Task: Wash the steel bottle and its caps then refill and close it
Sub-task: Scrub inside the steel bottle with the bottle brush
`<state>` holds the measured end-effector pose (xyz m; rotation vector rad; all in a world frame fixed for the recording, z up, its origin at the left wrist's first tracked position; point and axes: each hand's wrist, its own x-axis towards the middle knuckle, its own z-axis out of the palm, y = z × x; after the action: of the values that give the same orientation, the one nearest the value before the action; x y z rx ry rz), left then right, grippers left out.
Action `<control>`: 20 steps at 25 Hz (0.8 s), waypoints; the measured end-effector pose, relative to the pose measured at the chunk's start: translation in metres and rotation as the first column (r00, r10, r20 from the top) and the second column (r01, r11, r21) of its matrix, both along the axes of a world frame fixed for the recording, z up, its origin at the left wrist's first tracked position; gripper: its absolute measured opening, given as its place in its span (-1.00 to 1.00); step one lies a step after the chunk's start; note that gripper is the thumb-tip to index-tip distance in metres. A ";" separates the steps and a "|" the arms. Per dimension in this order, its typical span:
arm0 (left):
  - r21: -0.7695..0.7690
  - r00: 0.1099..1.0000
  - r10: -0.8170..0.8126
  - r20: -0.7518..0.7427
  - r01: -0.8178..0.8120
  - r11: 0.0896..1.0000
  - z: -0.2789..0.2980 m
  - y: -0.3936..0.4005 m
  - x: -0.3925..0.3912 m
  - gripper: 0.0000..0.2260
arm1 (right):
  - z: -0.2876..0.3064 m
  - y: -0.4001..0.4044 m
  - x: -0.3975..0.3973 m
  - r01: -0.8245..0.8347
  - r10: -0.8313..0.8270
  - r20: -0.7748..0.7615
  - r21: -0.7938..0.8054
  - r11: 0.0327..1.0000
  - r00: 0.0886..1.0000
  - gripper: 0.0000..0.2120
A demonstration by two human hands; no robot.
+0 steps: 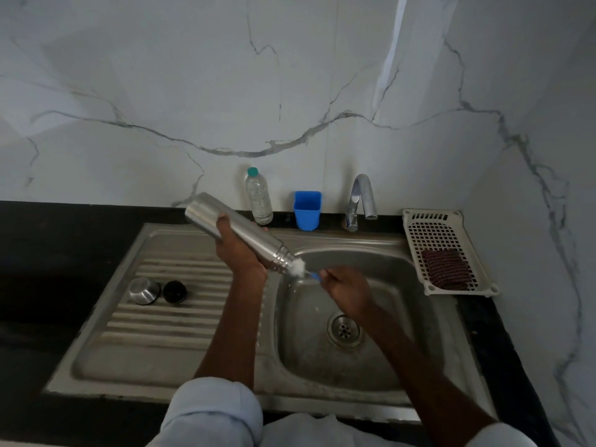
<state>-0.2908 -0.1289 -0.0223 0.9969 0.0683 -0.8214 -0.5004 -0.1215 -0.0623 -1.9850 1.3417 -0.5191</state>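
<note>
Your right hand (346, 290) over sink bowl (380, 366), fingers curled tight round blue brush handle (316, 277); white brush head (298, 269) right at bottle mouth
Your left hand (240, 250) wrapped round steel bottle (238, 232), bottle tilted, mouth down over sink bowl
Steel cap (143, 290) and black cap (174, 291) side by side on ribbed part left of sink bowl
Behind sink bowl: tap (362, 200), blue cup (307, 209), clear plastic bottle (259, 196)
White basket (446, 250) right of sink bowl

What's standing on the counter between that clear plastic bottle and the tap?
In the head view, a blue plastic cup stands between the clear plastic bottle and the tap, against the marble wall behind the sink. Nothing else shows there.
</note>
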 end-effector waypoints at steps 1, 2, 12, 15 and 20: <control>0.021 1.000 -0.009 -0.006 0.009 1.000 -0.002 -0.002 -0.006 -0.40 | 0.002 -0.003 0.006 -0.034 0.031 -0.049 -0.062 0.998 0.998 -0.66; 0.017 1.000 0.004 -0.020 -0.004 1.000 0.001 -0.003 -0.006 -0.42 | 0.001 -0.007 0.001 -0.049 0.043 -0.059 -0.110 0.993 0.997 -0.65; 0.162 0.985 0.170 -0.027 -0.164 0.973 0.000 -0.005 -0.006 -0.50 | -0.019 0.008 -0.029 0.021 -0.050 -0.050 -0.469 0.883 0.997 -0.58; 0.176 0.980 0.198 -0.006 -0.194 0.965 0.003 -0.009 0.001 -0.52 | -0.025 0.012 -0.053 0.120 -0.148 -0.024 -0.461 0.879 0.989 -0.48; 0.175 0.980 0.197 -0.017 -0.191 0.966 0.007 -0.013 0.001 -0.54 | -0.006 0.005 -0.020 0.123 -0.168 -0.133 -0.296 0.947 0.977 -0.67</control>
<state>-0.2894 -0.1419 -0.0150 1.1197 0.2672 -0.6600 -0.5200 -0.1169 -0.0683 -2.2086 1.5956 -0.6704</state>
